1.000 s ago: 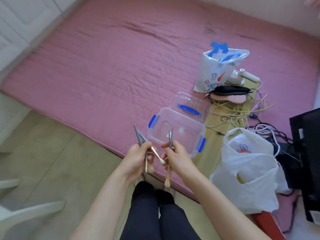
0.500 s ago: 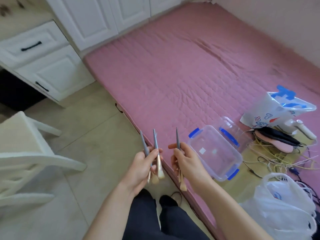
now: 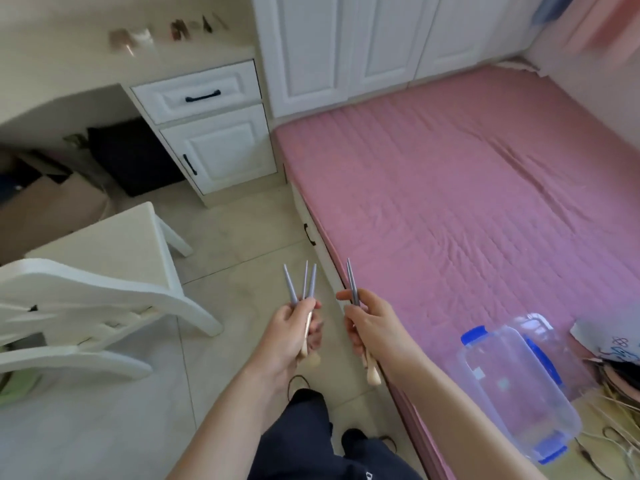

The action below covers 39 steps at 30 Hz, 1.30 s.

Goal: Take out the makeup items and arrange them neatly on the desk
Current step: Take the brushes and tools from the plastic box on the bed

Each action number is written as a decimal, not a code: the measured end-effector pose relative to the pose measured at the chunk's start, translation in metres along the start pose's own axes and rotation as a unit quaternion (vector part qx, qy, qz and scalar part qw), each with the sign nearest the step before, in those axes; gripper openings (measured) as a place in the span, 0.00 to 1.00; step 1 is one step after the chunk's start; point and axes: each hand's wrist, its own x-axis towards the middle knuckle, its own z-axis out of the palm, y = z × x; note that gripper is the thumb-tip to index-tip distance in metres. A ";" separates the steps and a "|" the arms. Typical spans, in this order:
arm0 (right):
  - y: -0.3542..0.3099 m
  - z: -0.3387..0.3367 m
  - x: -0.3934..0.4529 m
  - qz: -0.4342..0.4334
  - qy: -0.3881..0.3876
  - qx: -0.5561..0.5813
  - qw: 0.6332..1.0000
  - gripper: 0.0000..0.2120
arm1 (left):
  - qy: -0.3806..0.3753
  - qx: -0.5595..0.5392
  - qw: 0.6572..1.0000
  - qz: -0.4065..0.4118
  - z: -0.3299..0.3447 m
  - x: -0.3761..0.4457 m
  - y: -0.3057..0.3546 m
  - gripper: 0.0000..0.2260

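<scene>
My left hand (image 3: 294, 329) is shut on three makeup brushes (image 3: 304, 285) with grey pointed handles up and pale bristles down. Beside it, my right hand (image 3: 372, 323) grips one or two more makeup brushes (image 3: 352, 284), bristle ends hanging below the palm. Both hands hover over the tiled floor by the bed edge. The clear plastic box (image 3: 512, 386) with blue clips lies on the pink bed at lower right and looks empty. The cream desk (image 3: 69, 64) is at upper left, with several small blurred makeup items (image 3: 138, 38) on it.
A white chair (image 3: 86, 296) stands at left between me and the desk. White drawers (image 3: 204, 95) and cupboard doors (image 3: 346, 46) line the back. The pink mattress (image 3: 467, 188) fills the right. A printed bag and cables sit at the far right edge.
My view has swung left from the bed toward the desk and chair. The box has slid to the lower right of the view. Both hands keep their brushes, still upright.
</scene>
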 end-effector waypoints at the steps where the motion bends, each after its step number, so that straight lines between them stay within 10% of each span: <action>1: -0.006 0.011 0.006 0.004 -0.007 -0.003 1.000 0.11 | 0.004 -0.007 1.000 0.002 -0.011 0.004 0.006 0.07; 22: -0.130 0.145 0.170 -0.090 -0.065 -0.135 0.985 0.16 | 0.105 -0.048 0.990 0.086 -0.133 0.120 0.142 0.09; 39: -0.314 0.175 0.397 -0.090 -0.110 -0.186 0.972 0.01 | 0.168 -0.085 0.976 0.107 -0.143 0.297 0.337 0.09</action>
